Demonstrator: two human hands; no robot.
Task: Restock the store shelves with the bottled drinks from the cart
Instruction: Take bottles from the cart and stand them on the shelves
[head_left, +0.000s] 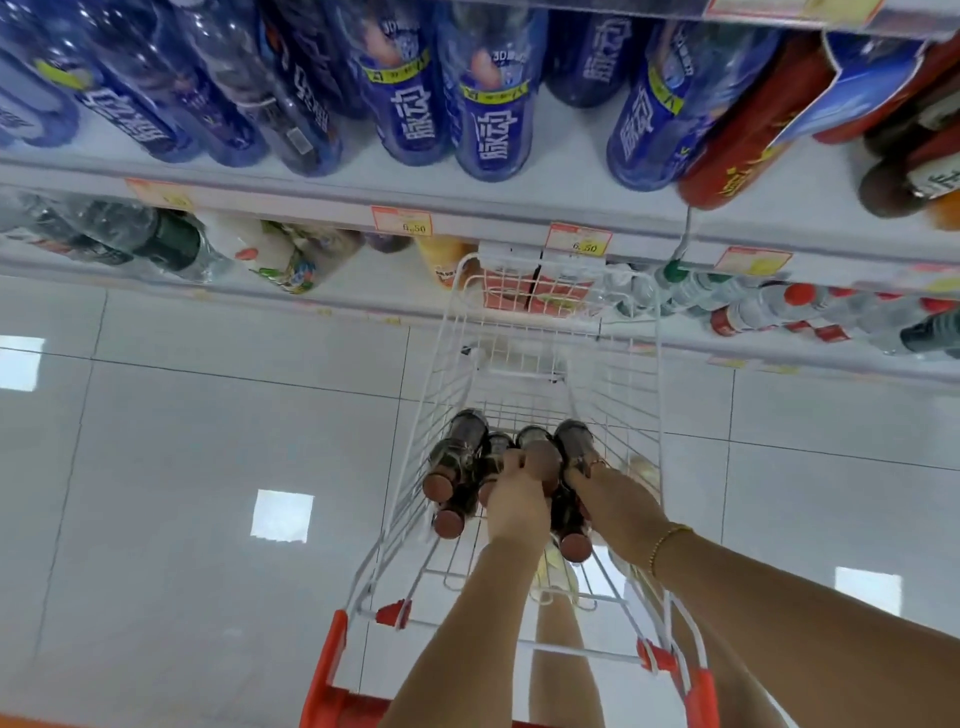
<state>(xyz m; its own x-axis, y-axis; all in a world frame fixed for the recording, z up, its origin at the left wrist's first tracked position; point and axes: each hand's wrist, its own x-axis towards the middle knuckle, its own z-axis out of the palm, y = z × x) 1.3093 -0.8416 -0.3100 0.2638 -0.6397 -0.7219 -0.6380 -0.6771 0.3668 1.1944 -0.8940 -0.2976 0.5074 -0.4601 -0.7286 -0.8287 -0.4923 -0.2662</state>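
A white wire cart (447, 332) with red corners stands below me against the shelves. Several dark bottles with brown caps (457, 457) lie in its basket. Both my arms reach down into it. My left hand (514, 493) is closed around the neck of one dark bottle (540, 457) in the middle of the pile. My right hand (597, 478) grips another dark bottle (574, 441) just to its right. My fingers hide part of both bottles.
Blue-labelled drink bottles (493, 119) fill the upper shelf (566, 171), with red ones (737, 161) to the right. Lower shelves hold water bottles (769, 306) and other drinks. Price tags (401, 221) line the shelf edges. Pale glossy floor tiles (208, 467) spread to the cart's left.
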